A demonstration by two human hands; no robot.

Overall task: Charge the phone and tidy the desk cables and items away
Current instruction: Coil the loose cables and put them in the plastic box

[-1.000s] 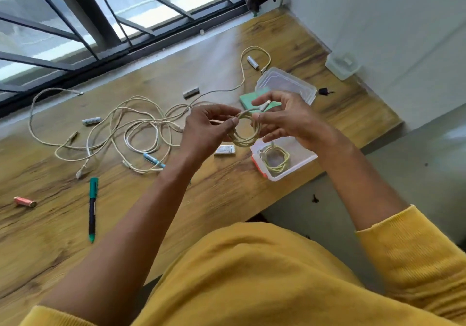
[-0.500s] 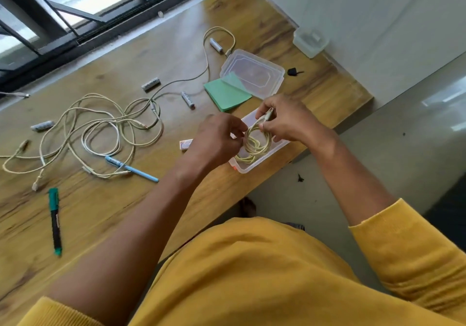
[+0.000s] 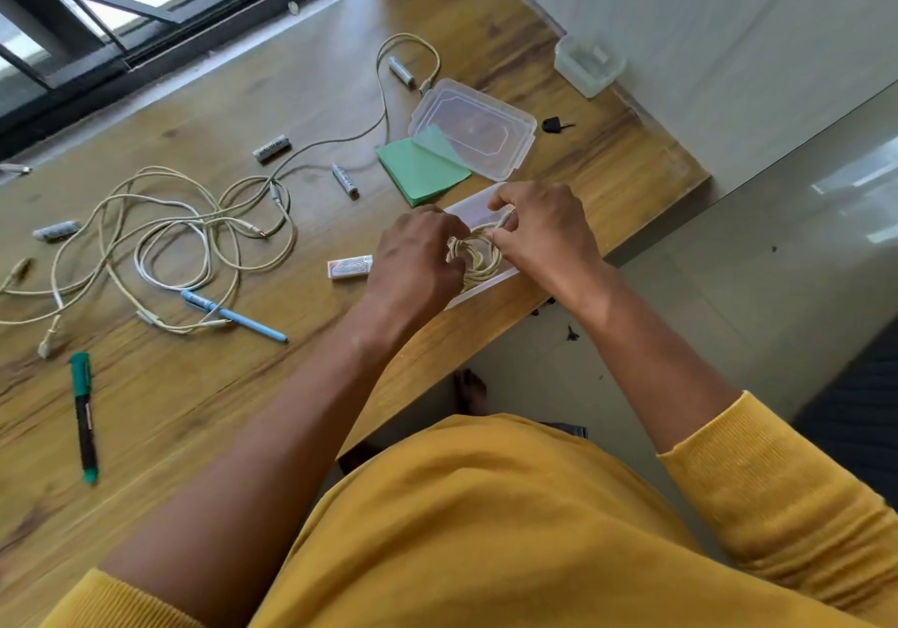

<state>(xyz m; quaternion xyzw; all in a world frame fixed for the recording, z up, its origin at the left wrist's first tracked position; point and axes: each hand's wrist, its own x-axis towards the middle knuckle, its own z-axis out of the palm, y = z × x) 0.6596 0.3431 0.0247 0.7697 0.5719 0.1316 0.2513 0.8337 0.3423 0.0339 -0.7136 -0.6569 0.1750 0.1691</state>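
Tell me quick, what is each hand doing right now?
Left hand: closed on the coiled cable.
Right hand: closed on the same coil, pinching its plug end.

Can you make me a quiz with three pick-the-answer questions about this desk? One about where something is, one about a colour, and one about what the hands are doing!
1. Where is the green paper pad?
A. Partly under the clear lid
B. On the floor
C. Inside the window

2. What colour is the marker near the left edge of the desk?
A. Red
B. Green and black
C. Yellow

3. What are the hands doing?
A. Resting flat
B. Writing
C. Both holding a coiled cable over the clear box

Answers: 1 A, the lid overlaps the pad's corner. 2 B, green cap and tip, black barrel. 3 C, the left hand and right hand pinch the coil between them.
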